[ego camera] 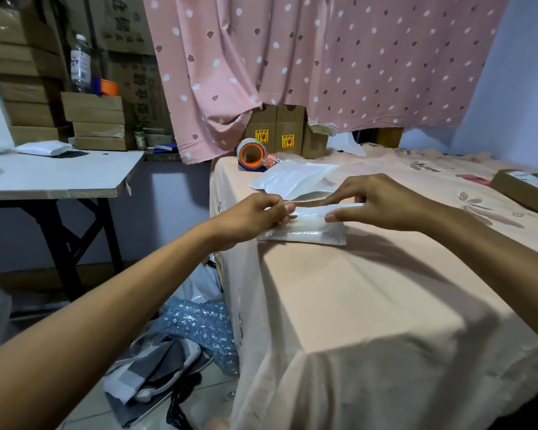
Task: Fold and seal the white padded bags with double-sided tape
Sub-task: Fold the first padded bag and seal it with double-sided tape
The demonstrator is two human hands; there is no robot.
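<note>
While both arms reach out over the peach cloth-covered table [370, 290], the head view shows one white padded bag [305, 231] lying flat near the table's left edge, directly under the two hands. Left hand [249, 217] is at the bag's left end, fingers curled in tight, thumb and forefinger pinched on something thin at the top left corner — whether that is the bag's flap or a tape strip cannot be told. Right hand [382, 201] sits over the bag's right end, forefinger stretched along the folded top edge, thumb pressing in from the near side, so the flap is nipped between them. Bag touching the cloth, lower edge free of both hands.

Count them up: two hands, one bag in the grip, and just behind it a loose stack of spare white bags [292, 180], number not clear. One roll of tape with an orange core [251, 154] stands on edge at the far left corner of the table, well apart from the hands. Two brown cartons with yellow labels [275, 131] stand behind the roll.
</note>
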